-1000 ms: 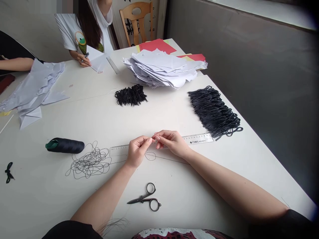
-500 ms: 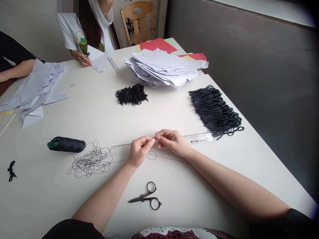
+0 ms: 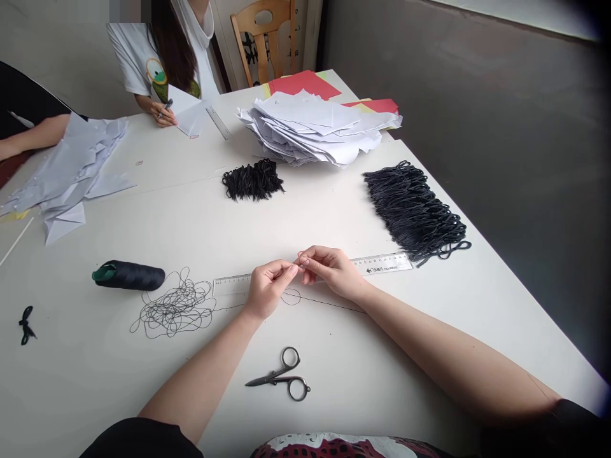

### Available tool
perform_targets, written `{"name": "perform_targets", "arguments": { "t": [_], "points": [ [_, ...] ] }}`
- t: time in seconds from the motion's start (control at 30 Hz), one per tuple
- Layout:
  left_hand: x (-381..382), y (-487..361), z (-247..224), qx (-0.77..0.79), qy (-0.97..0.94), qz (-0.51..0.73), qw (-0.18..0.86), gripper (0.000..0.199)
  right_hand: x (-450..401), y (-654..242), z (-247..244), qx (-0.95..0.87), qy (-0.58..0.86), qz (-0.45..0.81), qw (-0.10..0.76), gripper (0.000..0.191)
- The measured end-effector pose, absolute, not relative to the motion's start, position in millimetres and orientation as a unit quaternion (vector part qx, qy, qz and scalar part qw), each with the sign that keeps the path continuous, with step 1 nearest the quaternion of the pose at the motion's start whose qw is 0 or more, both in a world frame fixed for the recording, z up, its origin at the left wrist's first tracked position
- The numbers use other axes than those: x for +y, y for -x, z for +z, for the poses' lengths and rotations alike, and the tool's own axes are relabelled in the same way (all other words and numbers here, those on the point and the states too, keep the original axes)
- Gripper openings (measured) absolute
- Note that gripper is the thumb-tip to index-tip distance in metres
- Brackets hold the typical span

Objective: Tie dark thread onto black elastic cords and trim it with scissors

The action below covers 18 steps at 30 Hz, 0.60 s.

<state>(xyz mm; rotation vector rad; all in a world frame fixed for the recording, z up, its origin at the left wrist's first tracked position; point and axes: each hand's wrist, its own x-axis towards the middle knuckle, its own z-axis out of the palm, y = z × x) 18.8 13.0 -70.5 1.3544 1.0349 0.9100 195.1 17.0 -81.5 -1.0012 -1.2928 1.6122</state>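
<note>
My left hand (image 3: 271, 286) and my right hand (image 3: 329, 270) meet fingertip to fingertip above a clear ruler (image 3: 382, 263). Both are pinched closed; what lies between the fingertips is too small to name, though a bit of red shows beside them. A thin dark thread (image 3: 334, 305) runs across the table under my hands and joins a loose tangle (image 3: 176, 308) on the left. Beside the tangle lies a black thread spool (image 3: 131, 275). Small metal scissors (image 3: 281, 375) rest nearer to me, their handles spread.
Black looped cords lie in a large bundle (image 3: 415, 213) at right and a smaller one (image 3: 252, 180) farther back. Behind stands a pile of white paper (image 3: 315, 130). A person's hand (image 3: 163, 114) holds a pen at the far side; another person's arm (image 3: 38, 137) rests at left.
</note>
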Motion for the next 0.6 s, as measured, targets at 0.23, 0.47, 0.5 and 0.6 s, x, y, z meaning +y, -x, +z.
{"name": "perform_targets", "arguments": {
  "t": [0.23,0.47,0.5,0.6],
  "points": [
    [12.8,-18.7,-72.2,0.438,-0.581,0.39,0.564,0.03,17.2,-195.3,-79.6,-0.498,0.404,0.65,0.409,0.038],
    [10.7,-19.9,-80.7,0.494,-0.537,0.478,0.489,0.03,14.5,-190.1,-78.7,-0.424,0.372,0.686,0.46,0.034],
    [10.0,-20.8,-80.3,0.495,-0.538,0.482,0.484,0.03,14.2,-188.7,-79.5,-0.42,0.372,0.688,0.46,0.033],
    [7.1,-24.1,-76.8,0.465,-0.556,0.474,0.5,0.029,13.3,-185.3,-82.8,-0.419,0.37,0.695,0.453,0.031]
  ]
}}
